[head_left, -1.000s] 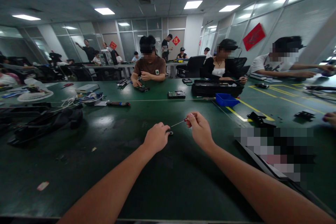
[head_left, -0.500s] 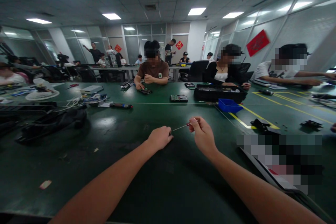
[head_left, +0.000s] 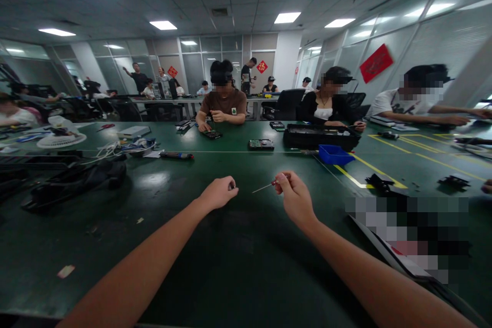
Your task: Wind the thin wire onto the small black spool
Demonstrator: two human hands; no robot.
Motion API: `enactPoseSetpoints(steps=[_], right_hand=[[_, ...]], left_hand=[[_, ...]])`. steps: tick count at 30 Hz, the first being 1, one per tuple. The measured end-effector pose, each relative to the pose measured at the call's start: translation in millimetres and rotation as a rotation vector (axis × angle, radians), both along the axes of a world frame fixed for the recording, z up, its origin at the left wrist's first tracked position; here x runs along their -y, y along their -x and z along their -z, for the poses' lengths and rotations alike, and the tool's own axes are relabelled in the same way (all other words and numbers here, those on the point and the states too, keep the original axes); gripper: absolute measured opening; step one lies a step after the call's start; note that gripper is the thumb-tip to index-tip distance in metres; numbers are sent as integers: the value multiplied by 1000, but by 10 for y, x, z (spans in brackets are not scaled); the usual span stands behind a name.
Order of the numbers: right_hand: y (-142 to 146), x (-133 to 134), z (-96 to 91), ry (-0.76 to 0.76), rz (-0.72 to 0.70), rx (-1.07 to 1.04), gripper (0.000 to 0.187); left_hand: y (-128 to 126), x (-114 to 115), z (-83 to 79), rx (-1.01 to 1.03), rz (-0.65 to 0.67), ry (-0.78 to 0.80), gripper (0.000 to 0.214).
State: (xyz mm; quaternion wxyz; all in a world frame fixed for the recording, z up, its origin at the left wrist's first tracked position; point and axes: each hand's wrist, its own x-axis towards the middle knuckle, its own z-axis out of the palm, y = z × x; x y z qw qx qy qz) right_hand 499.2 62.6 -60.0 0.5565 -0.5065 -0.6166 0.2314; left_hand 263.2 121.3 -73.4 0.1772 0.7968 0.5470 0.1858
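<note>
My right hand [head_left: 296,199] grips a thin screwdriver [head_left: 263,188] by its red handle. The bare metal shaft points left and slightly down, over the green table. To the left, my left hand [head_left: 220,192] is closed with its fingers curled. Whatever those fingers hold, if anything, is too small or hidden to make out. A gap separates the left fingertips from the screwdriver's tip. Beyond my hands lies a hard drive [head_left: 261,144] with a green circuit board showing.
A blue bin [head_left: 335,155] and a long black tray [head_left: 321,138] stand ahead to the right. A black bag [head_left: 77,179] lies left, near a pen-shaped electric tool [head_left: 177,155]. Black brackets [head_left: 380,182] lie right. Co-workers sit across the table [head_left: 215,277].
My left hand has moved left and slightly away from me, off the screwdriver's tip. My right hand stays almost in place, still holding the screwdriver.
</note>
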Motion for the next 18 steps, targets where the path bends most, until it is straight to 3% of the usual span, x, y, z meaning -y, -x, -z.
enactPoseSetpoints(steps=[3,5,8,10,14,18], right_hand=[[10,10,-23,8,-4,7,31],[14,11,-26,16,-5,10,31],[11,7,-16,20,-12,7,30],[9,4,-10,21,-15,5,30],[13,-3,-6,23,-21,20,29],[23,-16,11,12,-20,31,29]], left_hand=[[327,-95,-85,287,-87,50,26],[600,-110,-161,527,-222,152,25],[1086,-23,-300,936,-398,255,21],[1452,104,-395,1151,-496,222,13],[2217,464,-523,1246,-771,96,8],[2822,872,-608,1107,-1063,-54,15]])
